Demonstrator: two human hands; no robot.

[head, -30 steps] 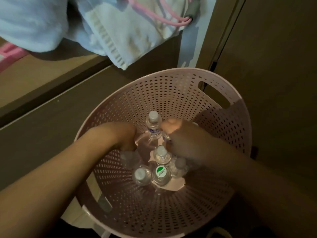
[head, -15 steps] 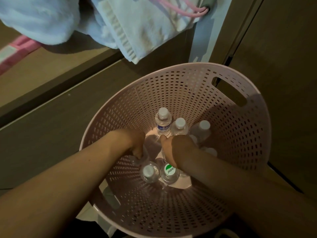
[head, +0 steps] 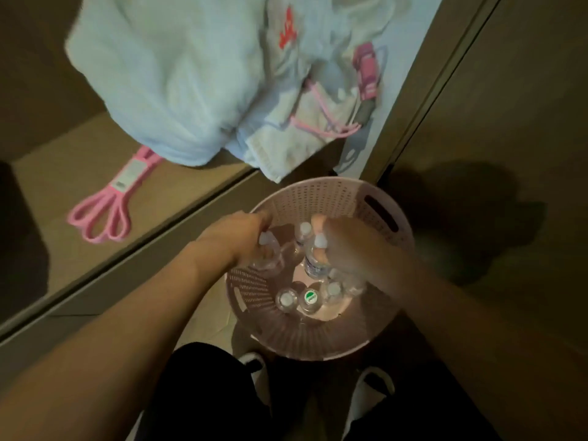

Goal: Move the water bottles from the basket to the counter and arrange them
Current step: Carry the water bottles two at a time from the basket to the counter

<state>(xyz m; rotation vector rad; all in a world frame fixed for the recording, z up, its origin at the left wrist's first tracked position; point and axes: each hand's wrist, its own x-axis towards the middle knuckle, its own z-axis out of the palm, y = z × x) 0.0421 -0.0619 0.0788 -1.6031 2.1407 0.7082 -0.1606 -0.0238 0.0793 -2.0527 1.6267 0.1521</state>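
Note:
A round pink perforated basket (head: 331,194) stands on the floor between my feet. Inside it stand several small clear water bottles with white caps, one with a green cap (head: 311,296). My left hand (head: 241,238) is shut on a water bottle (head: 266,251) at the basket's left, raised to about rim height. My right hand (head: 345,249) is shut on another water bottle (head: 315,261), gripping its neck and lifting it above the others. The counter (head: 63,183) lies to the upper left, at a higher level.
On the counter lie a heap of pale blue and white towels (head: 178,84) and a pink looped band (head: 105,214). A pink clip with cords (head: 366,71) rests on the towels. A brown cabinet door (head: 509,122) rises at the right. My shoes (head: 372,393) flank the basket.
Both hands have risen from deep in the basket, each lifting a bottle toward the rim. The camera has pulled back and up, showing the counter and my legs.

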